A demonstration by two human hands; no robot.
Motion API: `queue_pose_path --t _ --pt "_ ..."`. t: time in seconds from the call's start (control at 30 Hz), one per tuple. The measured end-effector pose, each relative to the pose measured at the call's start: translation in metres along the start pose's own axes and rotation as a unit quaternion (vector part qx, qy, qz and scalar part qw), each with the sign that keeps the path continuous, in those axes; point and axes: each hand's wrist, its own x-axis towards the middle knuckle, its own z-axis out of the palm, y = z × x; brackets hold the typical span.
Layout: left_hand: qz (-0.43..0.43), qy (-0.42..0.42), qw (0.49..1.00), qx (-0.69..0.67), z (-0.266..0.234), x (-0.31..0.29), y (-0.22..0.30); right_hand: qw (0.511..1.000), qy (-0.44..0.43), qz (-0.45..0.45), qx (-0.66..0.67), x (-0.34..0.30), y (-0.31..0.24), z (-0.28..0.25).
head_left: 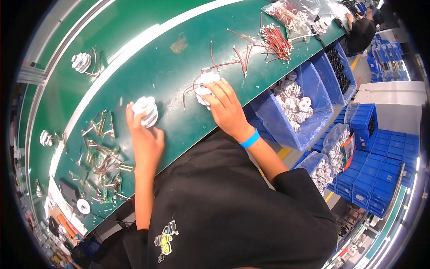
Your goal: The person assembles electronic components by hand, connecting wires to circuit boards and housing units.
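My left hand (pixel 147 141) has its fingers and thumb around a white ridged, rounded plastic part (pixel 146 107) at the green tabletop. Farther right, my right hand (pixel 227 107) grips a second white plastic part (pixel 207 80), its fingers covering much of it. A thin dark-red wire (pixel 187 93) curves out beside this second part; whether it is joined to it I cannot tell. Just beyond lie loose red wires (pixel 245 62) with small white ends. A blue band circles my right wrist.
Green circuit boards (pixel 105 157) with wires are heaped at left. A red wire bundle (pixel 275 42) and a clear bag (pixel 293 15) lie at the far right. Blue bins (pixel 316 85) with white parts stand beyond the table's near edge. A co-worker's arm (pixel 362 31) shows at the far end.
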Motion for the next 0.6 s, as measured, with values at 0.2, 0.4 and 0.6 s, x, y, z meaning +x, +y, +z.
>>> queue_pose_path --t 0.2,0.4,0.6 --pt "-0.077 0.011 0.995 -0.059 -0.015 -0.006 0.031 0.993 -0.116 -0.005 0.008 -0.014 -0.034 -0.017" --pt "-0.168 0.004 0.977 -0.128 -0.069 -0.074 0.049 0.982 -0.158 0.097 0.037 -0.026 -0.036 -0.015" --pt "-0.48 -0.079 0.874 -0.002 -0.068 -0.233 0.041 0.976 -0.071 0.083 0.186 -0.023 -0.061 -0.021"
